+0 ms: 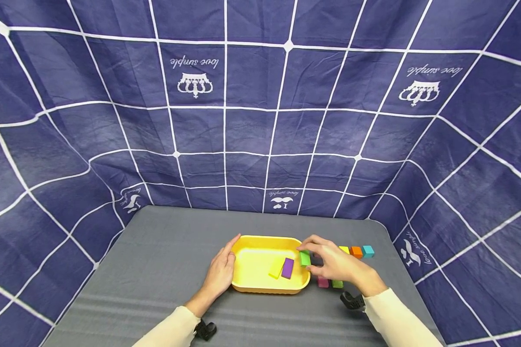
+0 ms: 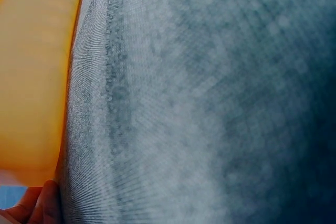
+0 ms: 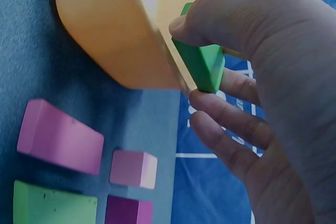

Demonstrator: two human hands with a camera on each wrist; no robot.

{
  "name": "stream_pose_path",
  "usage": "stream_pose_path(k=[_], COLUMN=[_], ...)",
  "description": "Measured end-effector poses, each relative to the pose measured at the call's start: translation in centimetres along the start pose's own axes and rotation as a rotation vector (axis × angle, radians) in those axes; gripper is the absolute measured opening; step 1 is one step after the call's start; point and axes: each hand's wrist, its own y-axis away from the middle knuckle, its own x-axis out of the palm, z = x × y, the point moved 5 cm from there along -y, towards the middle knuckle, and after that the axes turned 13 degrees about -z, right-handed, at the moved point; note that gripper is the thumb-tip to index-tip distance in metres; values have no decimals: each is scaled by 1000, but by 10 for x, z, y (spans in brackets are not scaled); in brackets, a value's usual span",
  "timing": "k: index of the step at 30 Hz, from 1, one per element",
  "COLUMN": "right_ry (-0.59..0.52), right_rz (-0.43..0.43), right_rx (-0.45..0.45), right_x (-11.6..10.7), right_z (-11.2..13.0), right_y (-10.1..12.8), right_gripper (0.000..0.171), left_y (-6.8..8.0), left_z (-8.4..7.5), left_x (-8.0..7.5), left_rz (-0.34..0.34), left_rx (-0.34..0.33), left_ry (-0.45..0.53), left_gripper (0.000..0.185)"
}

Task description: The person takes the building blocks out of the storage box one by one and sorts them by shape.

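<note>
A yellow plastic tub (image 1: 260,290) stands on the grey tabletop, with a yellow block (image 1: 276,268) and a purple block (image 1: 288,268) lying on its floor. My left hand (image 1: 219,270) rests against the tub's left end, fingers along the outside wall; only its fingertips show in the left wrist view, low beside the tub. At the opposite end my right hand (image 1: 330,259) pinches a green block (image 3: 202,59) between thumb and fingers. In the head view that block overlaps the tub's right rim.
Right of the tub lie more blocks: a pink one (image 3: 60,137), a light green one (image 3: 55,203), a small light pink one (image 3: 133,169) and a dark purple one (image 3: 128,211). Farther back sit orange (image 1: 356,252) and blue (image 1: 368,251) blocks. A navy gridded cloth (image 1: 252,130) surrounds the table.
</note>
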Motion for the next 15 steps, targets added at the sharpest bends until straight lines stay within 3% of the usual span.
stream_pose_path(k=[7, 15], right_ry=[42, 77], right_rz=[-37, -54], right_rx=[-34, 2], right_x=[-7, -15], right_z=[-6, -16], right_y=[7, 22], right_gripper=[51, 63], left_y=[-1, -1], left_z=[2, 0], left_x=[0, 0], left_rz=[5, -11], left_rx=[3, 8], left_ry=[-7, -14], left_gripper=[60, 58])
